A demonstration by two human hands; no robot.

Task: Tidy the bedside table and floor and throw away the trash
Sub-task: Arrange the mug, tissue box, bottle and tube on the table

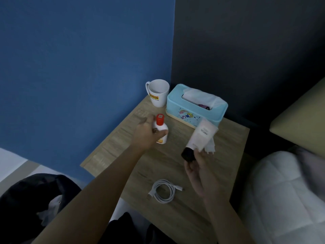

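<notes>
My left hand (146,133) reaches over the wooden bedside table (228,138) and its fingers curl around a small white bottle with a red cap (161,128) that stands upright. My right hand (197,167) holds a white tube with a black cap (198,138) above the table, cap end down, together with a crumpled white tissue (210,147). A coiled white cable (164,191) lies on the table near its front edge.
A white mug (158,93) stands at the table's back corner beside a light blue tissue box (195,107). A black trash bag (31,196) holding white paper sits on the floor at the lower left. A bed with white bedding (281,191) borders the right.
</notes>
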